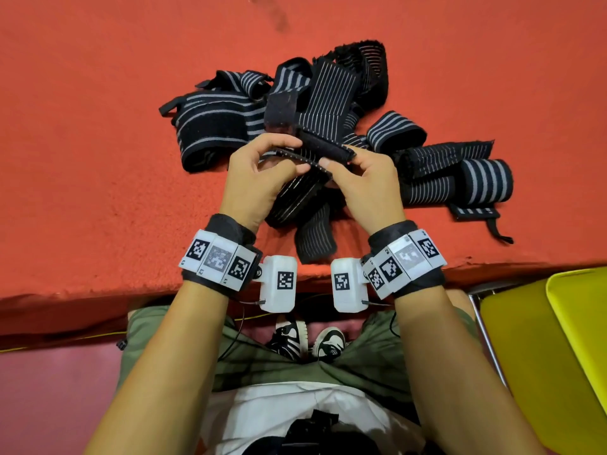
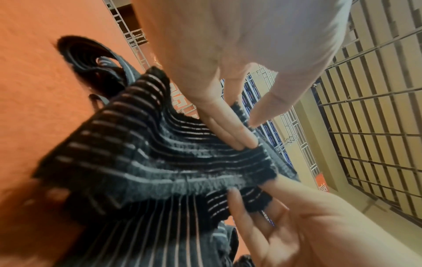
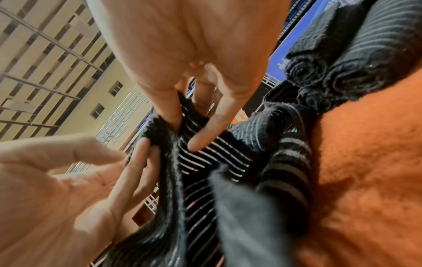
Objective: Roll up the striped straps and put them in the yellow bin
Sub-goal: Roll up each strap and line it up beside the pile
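Both my hands hold one end of a black strap with thin white stripes point(image 1: 302, 188) just above the orange table. My left hand point(image 1: 297, 156) pinches its edge between thumb and fingers, and the left wrist view shows the left hand point(image 2: 251, 135) gripping the strap point(image 2: 160, 153). My right hand point(image 1: 338, 159) pinches the folded end from the other side; in the right wrist view the right hand point(image 3: 185, 137) presses on the strap point(image 3: 212, 159). The strap's tail hangs toward the table's front edge. The yellow bin point(image 1: 574, 307) stands low at the right, beside my leg.
A heap of loose striped straps point(image 1: 328, 93) lies beyond my hands. Broad-striped rolls sit at the right point(image 1: 486, 182) and the left point(image 1: 210, 133). The orange table cloth point(image 1: 98, 126) is bare at the left and far side. My knees and shoes show below the table edge.
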The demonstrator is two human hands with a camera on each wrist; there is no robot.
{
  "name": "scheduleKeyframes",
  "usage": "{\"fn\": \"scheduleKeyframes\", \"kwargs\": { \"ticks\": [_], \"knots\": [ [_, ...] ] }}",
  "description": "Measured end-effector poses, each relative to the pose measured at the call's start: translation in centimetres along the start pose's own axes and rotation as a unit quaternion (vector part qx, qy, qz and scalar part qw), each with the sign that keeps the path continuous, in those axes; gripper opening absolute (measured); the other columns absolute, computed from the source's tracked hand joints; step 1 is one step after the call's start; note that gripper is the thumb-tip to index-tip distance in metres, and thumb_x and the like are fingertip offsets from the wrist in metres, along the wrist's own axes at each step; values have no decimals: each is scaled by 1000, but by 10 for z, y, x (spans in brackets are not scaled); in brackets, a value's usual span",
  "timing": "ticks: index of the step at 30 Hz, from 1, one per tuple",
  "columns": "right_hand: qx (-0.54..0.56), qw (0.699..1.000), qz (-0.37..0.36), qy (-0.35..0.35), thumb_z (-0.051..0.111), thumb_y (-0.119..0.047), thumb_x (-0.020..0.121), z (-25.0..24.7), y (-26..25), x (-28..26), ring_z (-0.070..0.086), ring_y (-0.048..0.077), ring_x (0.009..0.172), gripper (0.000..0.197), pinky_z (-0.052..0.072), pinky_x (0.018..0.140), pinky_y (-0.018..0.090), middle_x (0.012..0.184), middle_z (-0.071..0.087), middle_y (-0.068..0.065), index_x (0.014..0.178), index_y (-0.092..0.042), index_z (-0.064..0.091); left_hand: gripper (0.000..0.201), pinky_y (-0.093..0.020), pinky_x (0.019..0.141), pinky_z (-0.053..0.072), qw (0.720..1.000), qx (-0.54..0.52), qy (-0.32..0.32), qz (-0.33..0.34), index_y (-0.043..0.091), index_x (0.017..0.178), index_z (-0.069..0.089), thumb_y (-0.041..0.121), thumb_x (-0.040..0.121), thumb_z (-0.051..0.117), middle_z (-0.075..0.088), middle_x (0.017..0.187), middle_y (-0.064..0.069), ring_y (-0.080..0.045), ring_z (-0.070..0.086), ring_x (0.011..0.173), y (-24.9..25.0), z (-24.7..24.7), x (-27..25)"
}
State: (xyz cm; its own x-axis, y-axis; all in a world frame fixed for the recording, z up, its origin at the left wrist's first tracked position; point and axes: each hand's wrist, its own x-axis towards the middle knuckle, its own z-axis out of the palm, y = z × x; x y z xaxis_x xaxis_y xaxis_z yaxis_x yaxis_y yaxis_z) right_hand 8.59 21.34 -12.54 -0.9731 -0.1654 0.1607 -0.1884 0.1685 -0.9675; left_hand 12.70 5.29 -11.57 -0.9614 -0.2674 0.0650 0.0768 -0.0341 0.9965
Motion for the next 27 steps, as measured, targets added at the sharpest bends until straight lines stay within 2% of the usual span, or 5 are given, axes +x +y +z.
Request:
{"fn": "scheduleKeyframes", "kwargs": {
  "ticks": [5, 10, 14, 18, 27],
  "knots": [
    [36, 999, 29, -25, 53, 5, 94, 0, 1, 0, 68, 5, 88, 30, 56, 74, 20, 89, 72, -9, 100, -14, 76, 19, -30, 88, 54, 997, 65, 11, 33, 20, 92, 71, 4, 83, 66, 71, 93, 0, -11, 68, 88, 0, -3, 3],
    [50, 997, 53, -17, 54, -12, 104, -1, -3, -1, 64, -3, 80, 32, 59, 72, 26, 72, 66, -23, 81, -29, 68, 19, -15, 81, 45, 994, 93, 0, 59, 13, 96, 71, -3, 87, 67, 63, 91, 8, 7, 60, 80, -1, -4, 1],
    [-11, 1000, 1, 21, 63, -21, 97, 3, 3, 1, 66, 12, 89, 16, 57, 83, 34, 94, 65, -6, 95, -32, 74, 19, -32, 91, 50, 992, 108, -28, 64, 24, 95, 72, 7, 87, 67, 70, 93, 8, -9, 65, 93, -1, -3, 2],
    [61, 998, -10, 23, 65, -2, 96, 0, 1, 0, 69, 2, 93, 18, 55, 77, 18, 98, 74, -5, 107, -10, 76, 15, -26, 81, 51, 994, 85, -6, 63, 16, 98, 65, 5, 90, 64, 67, 94, 5, -5, 63, 87, 0, 2, 3],
    [103, 994, 18, -11, 67, -6, 95, 0, 6, -1, 74, 20, 94, 17, 61, 80, 36, 98, 78, 8, 108, -5, 79, 17, -18, 73, 52, 996, 67, 32, 49, 12, 100, 57, -3, 95, 63, 64, 93, 4, 3, 61, 75, -1, 5, 5]
  ]
}}
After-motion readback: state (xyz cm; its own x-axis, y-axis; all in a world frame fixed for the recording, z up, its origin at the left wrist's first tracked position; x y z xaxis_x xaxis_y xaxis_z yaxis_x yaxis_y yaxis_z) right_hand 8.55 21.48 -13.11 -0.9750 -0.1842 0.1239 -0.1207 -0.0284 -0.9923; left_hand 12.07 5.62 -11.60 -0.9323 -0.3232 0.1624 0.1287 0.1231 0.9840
